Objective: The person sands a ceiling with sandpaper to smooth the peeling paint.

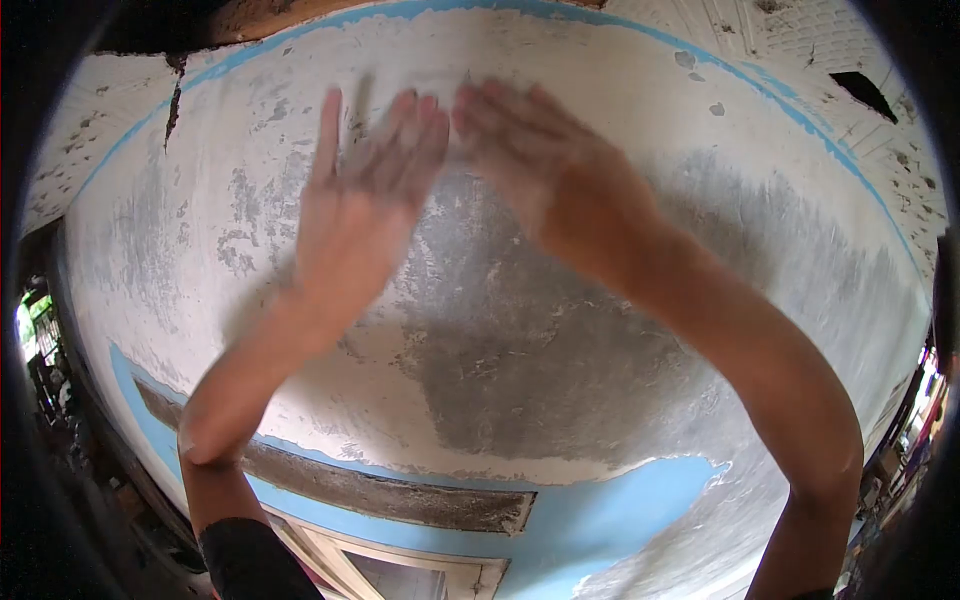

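Observation:
Both arms reach up in front of a wall (520, 370) with worn white paint and bare grey patches. My left hand (370, 190) is raised at the upper left of centre, blurred, its fingers extended and the thumb apart, holding nothing. Close beside it, my right hand (525, 140) stretches out with its fingers extended, also blurred and holding nothing. The fingertips of the two hands nearly meet. Whether either palm touches the wall cannot be made out.
Blue paint (620, 510) covers part of the lower wall around a recessed brown strip (390, 495). Below it is a wooden frame (480, 575). A pale ceiling (790, 40) with a dark hole (863, 95) lies above. Clutter shows at both side edges.

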The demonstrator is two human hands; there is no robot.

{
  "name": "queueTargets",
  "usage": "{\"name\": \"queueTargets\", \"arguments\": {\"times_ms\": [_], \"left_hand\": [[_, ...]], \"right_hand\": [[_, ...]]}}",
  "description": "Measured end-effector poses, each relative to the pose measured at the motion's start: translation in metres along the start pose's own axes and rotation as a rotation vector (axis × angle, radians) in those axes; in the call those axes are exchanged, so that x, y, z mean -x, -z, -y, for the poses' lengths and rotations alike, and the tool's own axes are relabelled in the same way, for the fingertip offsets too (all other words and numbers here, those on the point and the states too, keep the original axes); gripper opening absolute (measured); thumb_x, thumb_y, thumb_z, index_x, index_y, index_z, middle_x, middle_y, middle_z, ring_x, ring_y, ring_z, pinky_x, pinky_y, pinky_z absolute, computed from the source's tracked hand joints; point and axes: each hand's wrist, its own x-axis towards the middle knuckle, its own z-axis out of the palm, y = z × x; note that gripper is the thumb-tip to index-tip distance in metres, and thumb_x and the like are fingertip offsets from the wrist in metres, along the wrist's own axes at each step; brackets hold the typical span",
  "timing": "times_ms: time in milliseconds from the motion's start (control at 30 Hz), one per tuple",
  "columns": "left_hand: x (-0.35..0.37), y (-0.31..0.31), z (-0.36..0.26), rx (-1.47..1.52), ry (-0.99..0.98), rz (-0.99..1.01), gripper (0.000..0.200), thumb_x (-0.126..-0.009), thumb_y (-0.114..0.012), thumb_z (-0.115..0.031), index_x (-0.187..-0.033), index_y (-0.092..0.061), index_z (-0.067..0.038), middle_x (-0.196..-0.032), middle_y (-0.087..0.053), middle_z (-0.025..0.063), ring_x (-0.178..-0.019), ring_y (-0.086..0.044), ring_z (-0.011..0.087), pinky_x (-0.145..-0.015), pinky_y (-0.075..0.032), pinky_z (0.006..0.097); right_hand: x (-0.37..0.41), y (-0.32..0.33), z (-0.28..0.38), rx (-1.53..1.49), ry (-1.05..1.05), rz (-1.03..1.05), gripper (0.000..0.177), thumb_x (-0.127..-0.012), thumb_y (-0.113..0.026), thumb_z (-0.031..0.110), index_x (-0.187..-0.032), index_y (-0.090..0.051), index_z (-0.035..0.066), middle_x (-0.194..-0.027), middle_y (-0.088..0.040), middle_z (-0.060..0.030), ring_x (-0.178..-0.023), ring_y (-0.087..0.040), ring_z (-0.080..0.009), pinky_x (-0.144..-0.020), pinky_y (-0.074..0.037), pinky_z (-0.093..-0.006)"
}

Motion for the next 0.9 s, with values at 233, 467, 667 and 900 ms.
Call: {"name": "queueTargets", "arguments": {"times_ms": [233,467,667,900], "left_hand": [[-0.010,0.000,0.006,0.051,0.029,-0.043,0.037,-0.082,-0.059,-0.011,-0.118,-0.061,-0.008,-0.120,-0.063,0.0046,-0.128,-0.046,0.0192,-0.110,-0.016,0.0645],[0.025,0.013,-0.021,0.106,0.015,0.047,0.031,-0.085,-0.057,-0.014,-0.115,-0.062,-0.010,-0.123,-0.062,0.0043,-0.130,-0.044,0.0202,-0.108,-0.015,0.0674],[-0.024,-0.007,0.010,0.015,0.019,-0.061,0.034,-0.081,-0.058,-0.012,-0.115,-0.064,-0.011,-0.124,-0.062,0.0050,-0.127,-0.048,0.0212,-0.108,-0.017,0.0661],[0.011,0.007,-0.023,0.219,-0.007,-0.002,0.037,-0.077,-0.058,-0.008,-0.113,-0.063,-0.004,-0.124,-0.061,0.0085,-0.126,-0.049,0.0208,-0.113,-0.019,0.0576]], "right_hand": [[-0.002,-0.004,-0.006,-0.092,-0.003,-0.055,0.040,-0.081,-0.057,0.007,-0.121,-0.057,0.002,-0.132,-0.053,-0.0122,-0.128,-0.045,-0.0244,-0.111,-0.031,-0.0388],[0.028,0.009,0.026,-0.218,-0.042,-0.002,0.037,-0.082,-0.059,0.010,-0.118,-0.058,0.001,-0.131,-0.054,-0.0139,-0.128,-0.046,-0.0250,-0.110,-0.033,-0.0397],[-0.007,-0.005,-0.018,-0.097,-0.017,-0.112,0.034,-0.083,-0.061,0.008,-0.116,-0.060,0.003,-0.131,-0.055,-0.0121,-0.127,-0.047,-0.0248,-0.109,-0.036,-0.0402],[0.035,0.023,0.023,-0.189,-0.074,0.029,0.037,-0.084,-0.060,0.008,-0.121,-0.059,0.005,-0.131,-0.055,-0.0103,-0.125,-0.048,-0.0246,-0.108,-0.037,-0.0412]]}}
